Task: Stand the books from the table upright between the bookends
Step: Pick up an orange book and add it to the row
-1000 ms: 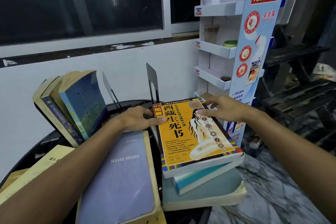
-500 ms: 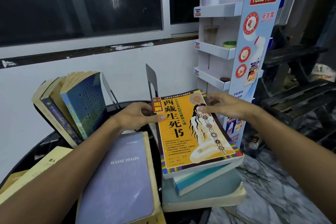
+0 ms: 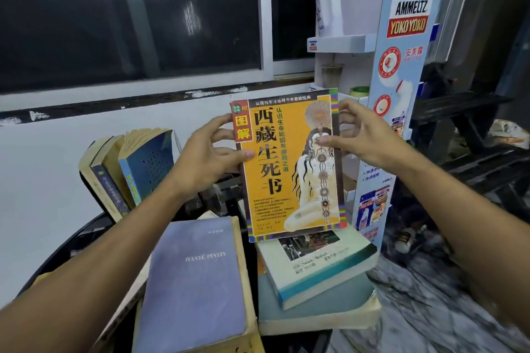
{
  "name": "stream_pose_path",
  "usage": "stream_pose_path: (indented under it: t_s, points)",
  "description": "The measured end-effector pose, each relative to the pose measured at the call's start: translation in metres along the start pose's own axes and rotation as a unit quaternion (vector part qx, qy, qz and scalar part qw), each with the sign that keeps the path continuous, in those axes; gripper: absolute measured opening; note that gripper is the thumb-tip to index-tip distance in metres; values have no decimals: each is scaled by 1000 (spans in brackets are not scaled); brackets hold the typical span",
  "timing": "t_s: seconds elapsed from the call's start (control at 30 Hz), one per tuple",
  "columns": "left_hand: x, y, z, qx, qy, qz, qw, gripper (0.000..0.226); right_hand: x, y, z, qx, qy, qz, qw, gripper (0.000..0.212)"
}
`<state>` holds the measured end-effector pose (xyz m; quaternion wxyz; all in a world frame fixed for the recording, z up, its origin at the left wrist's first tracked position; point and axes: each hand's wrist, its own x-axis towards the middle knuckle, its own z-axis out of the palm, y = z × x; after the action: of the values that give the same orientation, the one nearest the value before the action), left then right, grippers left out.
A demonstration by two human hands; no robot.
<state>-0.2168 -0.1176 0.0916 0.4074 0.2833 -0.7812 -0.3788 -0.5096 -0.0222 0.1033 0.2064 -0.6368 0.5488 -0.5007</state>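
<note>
I hold an orange book (image 3: 289,175) with a seated white figure on its cover nearly upright above the table. My left hand (image 3: 206,157) grips its left edge and my right hand (image 3: 358,135) grips its right edge. Under it lies a white and teal book (image 3: 321,264) on top of a pale thick book (image 3: 321,315). A grey-blue book (image 3: 198,289) titled Hanyu Pinyin lies flat at the near left. Three books (image 3: 129,169) lean together at the back left. The bookends are hidden behind the orange book and my left hand.
The dark round table (image 3: 71,243) stands against a white wall (image 3: 43,180) under a dark window. A white and blue cardboard display stand (image 3: 401,80) with shelves rises to the right, a white bottle (image 3: 327,0) on its top shelf. Marble-patterned floor (image 3: 430,309) lies at the lower right.
Both hands have lifted the orange book off the stack and tilted it from flat to nearly upright. The white and teal book beneath it is now uncovered.
</note>
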Motion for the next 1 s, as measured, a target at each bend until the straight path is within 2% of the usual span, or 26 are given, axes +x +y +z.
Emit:
stream_pose_path:
  t_s: [0.27, 0.47, 0.6, 0.7, 0.77, 0.83, 0.9, 1.0]
  points:
    - [-6, 0, -2, 4, 32, 37, 999, 76, 5, 2, 10, -29, 43, -49, 997, 65]
    - [-8, 1, 0, 34, 31, 52, 998, 72, 4, 2, 14, -103, 54, -55, 992, 63]
    - [-10, 1, 2, 41, 20, 51, 998, 65, 7, 7, 21, -178, 140, -59, 972, 71]
    - [-14, 0, 3, 44, 7, 55, 997, 63, 3, 3, 31, -242, 182, -105, 947, 58]
    - [-17, 2, 4, 49, -10, 58, 997, 56, -1, -1, 38, -270, 156, -134, 941, 43]
    - [-21, 3, 5, 39, -36, 58, 997, 48, -6, -7, 48, -263, 124, -153, 944, 40]
    - [-26, 4, 7, 11, -59, 56, 997, 45, -12, -18, 58, -241, 103, -151, 953, 51]
    - [-33, 1, 11, 8, -73, 67, 995, 51, -23, -41, 72, -226, 77, -119, 964, 79]
